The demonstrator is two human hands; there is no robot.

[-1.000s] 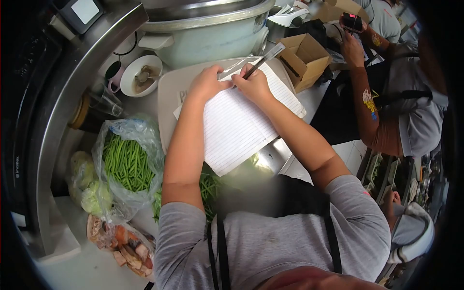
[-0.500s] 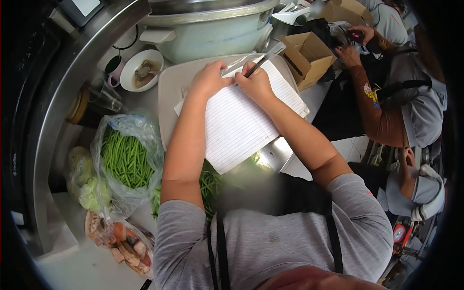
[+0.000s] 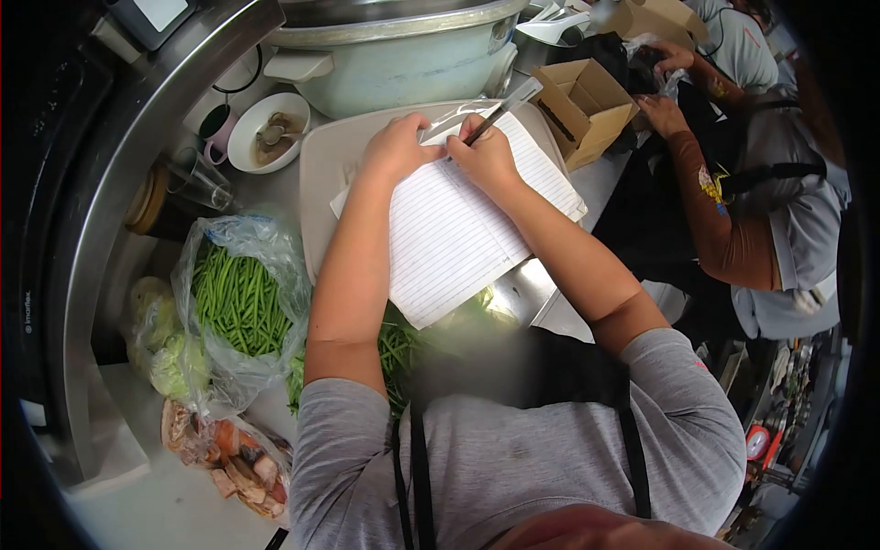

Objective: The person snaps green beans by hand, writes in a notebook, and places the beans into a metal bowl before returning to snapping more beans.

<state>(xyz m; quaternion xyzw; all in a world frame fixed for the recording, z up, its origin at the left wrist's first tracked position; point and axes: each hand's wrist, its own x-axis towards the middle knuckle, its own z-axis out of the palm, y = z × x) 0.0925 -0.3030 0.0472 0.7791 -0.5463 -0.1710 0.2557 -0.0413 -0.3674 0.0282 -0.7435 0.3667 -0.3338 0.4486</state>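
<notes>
A lined notebook (image 3: 449, 238) lies open on a greyish plastic lid (image 3: 321, 174) in front of me. My right hand (image 3: 484, 158) is closed around a dark pen (image 3: 483, 126), its tip down at the upper part of the page. At the notebook's upper left edge, my left hand (image 3: 401, 147) grips it with curled fingers, close beside the right hand. Clear plastic (image 3: 451, 119) shows just beyond the two hands. The writing under the pen is hidden by my fingers.
Left of my arm sit a bag of green beans (image 3: 240, 302), cabbage (image 3: 177, 367) and bagged meat pieces (image 3: 247, 467). A bowl (image 3: 266, 103), mug (image 3: 218, 133) and glass (image 3: 200, 181) stand farther back, beside a large tub (image 3: 403, 73). A cardboard box (image 3: 587, 115) and co-worker (image 3: 733, 220) are right.
My hands, the pen and the notebook stay almost still. The co-worker at the right has shifted their hands and body slightly; another person behind them is now mostly hidden.
</notes>
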